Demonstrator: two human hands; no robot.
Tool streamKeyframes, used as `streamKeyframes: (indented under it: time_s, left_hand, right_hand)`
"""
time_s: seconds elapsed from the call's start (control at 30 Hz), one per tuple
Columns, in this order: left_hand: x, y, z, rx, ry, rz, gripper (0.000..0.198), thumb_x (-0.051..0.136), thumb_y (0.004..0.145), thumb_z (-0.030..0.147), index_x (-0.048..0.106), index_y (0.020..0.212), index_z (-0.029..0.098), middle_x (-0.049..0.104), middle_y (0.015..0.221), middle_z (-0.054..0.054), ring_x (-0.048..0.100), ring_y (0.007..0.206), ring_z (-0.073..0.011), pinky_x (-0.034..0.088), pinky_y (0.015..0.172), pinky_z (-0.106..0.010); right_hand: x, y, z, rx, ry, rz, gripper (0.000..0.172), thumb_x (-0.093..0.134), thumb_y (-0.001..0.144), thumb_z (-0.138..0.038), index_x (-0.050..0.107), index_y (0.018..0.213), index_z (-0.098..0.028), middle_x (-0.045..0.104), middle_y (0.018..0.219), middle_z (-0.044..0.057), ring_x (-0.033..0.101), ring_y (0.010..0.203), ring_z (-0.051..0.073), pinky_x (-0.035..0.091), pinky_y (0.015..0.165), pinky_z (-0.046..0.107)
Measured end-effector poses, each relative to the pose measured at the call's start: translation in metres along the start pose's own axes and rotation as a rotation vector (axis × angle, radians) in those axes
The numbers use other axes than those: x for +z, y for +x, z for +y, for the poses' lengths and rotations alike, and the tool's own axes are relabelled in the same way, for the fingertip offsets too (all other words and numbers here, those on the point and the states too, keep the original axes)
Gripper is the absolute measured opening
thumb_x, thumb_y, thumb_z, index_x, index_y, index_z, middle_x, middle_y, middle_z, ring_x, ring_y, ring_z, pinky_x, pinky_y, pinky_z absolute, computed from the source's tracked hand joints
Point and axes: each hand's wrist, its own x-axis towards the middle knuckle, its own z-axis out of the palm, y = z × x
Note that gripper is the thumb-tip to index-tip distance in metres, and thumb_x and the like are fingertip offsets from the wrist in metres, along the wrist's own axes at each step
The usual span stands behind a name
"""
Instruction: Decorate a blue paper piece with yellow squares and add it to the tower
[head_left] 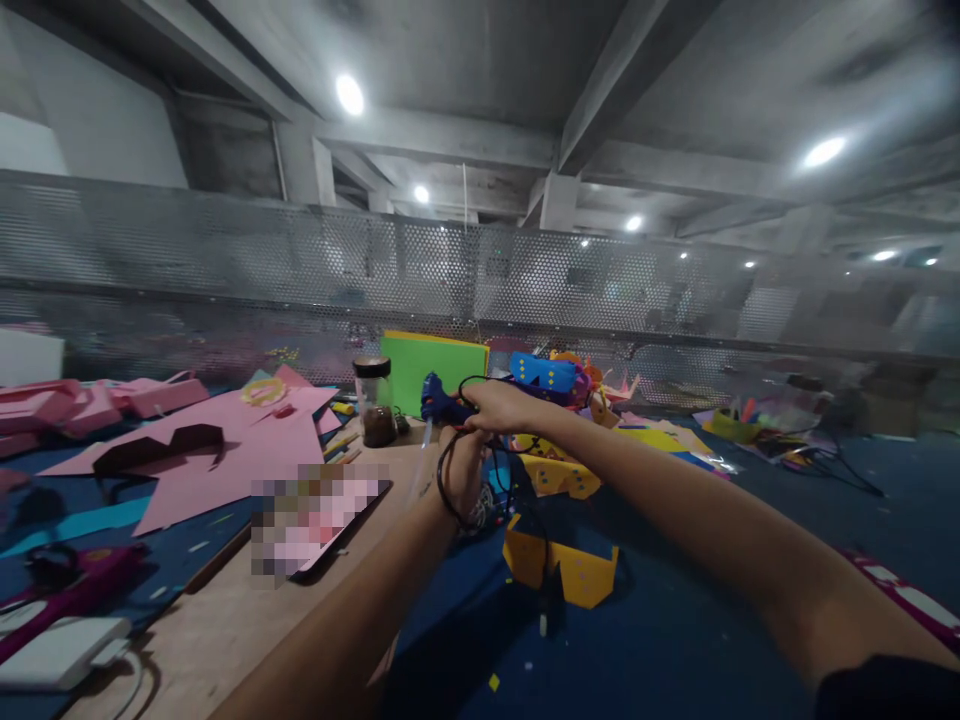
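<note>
My right hand is closed at the near end of a dark blue tool that looks like a hot glue gun. A thin translucent stick hangs down beside the tool. Just below, my left hand meets the right one, and its fingers are mostly hidden. A black cord loops round the left wrist and past both hands. Below the hands, a folded orange-yellow paper piece shaped like a mask stands on the dark blue tabletop. Another yellow mask-like piece lies behind it.
On a wooden board rest a phone and a dark-lidded jar. Pink sheets cover the left. A green board leans behind. A white charger sits front left; a yellow container stands right.
</note>
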Motion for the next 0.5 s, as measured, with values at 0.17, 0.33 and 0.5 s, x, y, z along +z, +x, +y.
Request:
streamKeyframes:
  time_s: [0.17, 0.33, 0.5]
  left_hand:
    - [-0.009, 0.004, 0.002, -0.066, -0.117, 0.038, 0.022, 0.061, 0.083, 0.014, 0.061, 0.105, 0.016, 0.066, 0.092, -0.003, 0.065, 0.082, -0.0172, 0.054, 0.074, -0.033]
    - [-0.018, 0.007, 0.001, -0.158, -0.215, 0.061, 0.027, 0.061, 0.070, 0.004, 0.057, 0.093, 0.019, 0.066, 0.073, 0.001, 0.066, 0.066, -0.0143, 0.053, 0.067, -0.028]
    - [-0.027, -0.005, 0.007, -0.185, -0.274, -0.006, 0.033, 0.058, 0.076, 0.008, 0.056, 0.106, 0.021, 0.071, 0.095, -0.004, 0.070, 0.087, -0.0190, 0.053, 0.080, -0.034]
  right_hand:
    - [0.000, 0.018, 0.000, -0.046, -0.015, 0.003, 0.040, 0.065, 0.077, -0.024, 0.060, 0.116, -0.026, 0.066, 0.119, 0.003, 0.062, 0.103, 0.021, 0.043, 0.073, 0.022]
    - [-0.010, 0.040, 0.009, -0.026, -0.042, 0.028, 0.047, 0.066, 0.079, -0.027, 0.057, 0.124, -0.023, 0.069, 0.112, 0.006, 0.065, 0.097, 0.022, 0.044, 0.071, 0.024]
    - [-0.037, 0.065, 0.020, -0.004, -0.046, 0.062, 0.048, 0.069, 0.077, -0.026, 0.059, 0.124, -0.020, 0.070, 0.106, 0.004, 0.065, 0.090, 0.019, 0.044, 0.071, 0.022]
